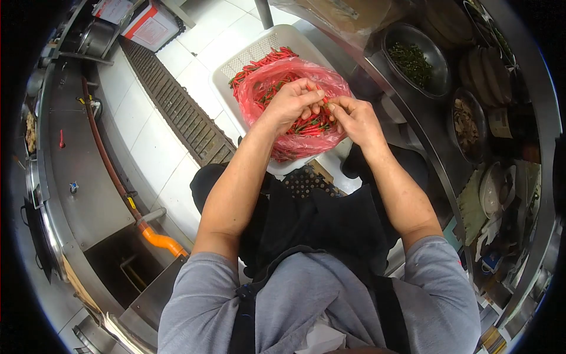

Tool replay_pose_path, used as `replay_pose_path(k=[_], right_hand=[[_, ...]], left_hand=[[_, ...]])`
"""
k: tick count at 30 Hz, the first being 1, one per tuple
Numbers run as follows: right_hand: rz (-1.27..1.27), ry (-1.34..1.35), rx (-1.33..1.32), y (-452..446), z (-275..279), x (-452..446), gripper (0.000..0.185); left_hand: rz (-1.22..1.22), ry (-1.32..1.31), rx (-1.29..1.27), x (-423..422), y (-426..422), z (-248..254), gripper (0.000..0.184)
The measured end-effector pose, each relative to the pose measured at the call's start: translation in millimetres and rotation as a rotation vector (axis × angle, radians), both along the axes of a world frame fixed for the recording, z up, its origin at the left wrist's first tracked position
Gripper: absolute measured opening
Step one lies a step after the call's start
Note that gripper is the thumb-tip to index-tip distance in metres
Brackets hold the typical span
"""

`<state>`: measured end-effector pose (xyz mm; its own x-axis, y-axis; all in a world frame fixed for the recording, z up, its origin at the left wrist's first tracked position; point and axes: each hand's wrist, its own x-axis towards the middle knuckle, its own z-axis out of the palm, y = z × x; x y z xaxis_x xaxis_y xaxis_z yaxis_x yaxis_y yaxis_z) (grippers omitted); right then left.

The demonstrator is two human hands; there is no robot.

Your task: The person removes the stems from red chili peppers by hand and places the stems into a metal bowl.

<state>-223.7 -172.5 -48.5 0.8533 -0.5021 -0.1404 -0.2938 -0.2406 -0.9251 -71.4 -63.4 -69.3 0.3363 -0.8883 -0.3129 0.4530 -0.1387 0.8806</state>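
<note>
Both my hands meet over a pink plastic bag full of red chillies with green stems. Between my fingertips is a small red chilli pepper, partly hidden by the fingers. My left hand pinches it from one side, and my right hand has thumb and finger closed at its stem end. The bag sits inside a white plastic basket with perforated sides. More loose red chillies lie in the far part of the basket, outside the bag.
On the right, a metal shelf holds a dark bowl of chopped greens and a bowl of brownish pieces. A floor drain grate crosses white tiles at left. An orange pipe runs beside a steel counter.
</note>
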Motion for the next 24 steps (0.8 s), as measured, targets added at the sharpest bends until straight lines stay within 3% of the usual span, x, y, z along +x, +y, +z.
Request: replay_pose_path(k=[10,12,18,22,24], right_hand=[[-0.03,0.025,-0.101,1,-3,3,0.014],[0.121,-0.299,-0.585,3,-7,4,0.015],[0.352,-0.222,-0.587,14,-4,-2,0.018],[0.187,-0.182,-0.477,13,-3,-1,0.014],[0.129,-0.133,-0.384,11,-3,-2,0.015]], left_hand=[[0.091,0.036,0.009,-3,1,4,0.012],[-0.009,0.027,0.05,3,4,0,0.01],[-0.251,-0.158,0.303,9,11,9,0.011],[-0.162,-0.156,0.279,7,10,10,0.012],[0.002,-0.042,0.149,3,9,9,0.013]])
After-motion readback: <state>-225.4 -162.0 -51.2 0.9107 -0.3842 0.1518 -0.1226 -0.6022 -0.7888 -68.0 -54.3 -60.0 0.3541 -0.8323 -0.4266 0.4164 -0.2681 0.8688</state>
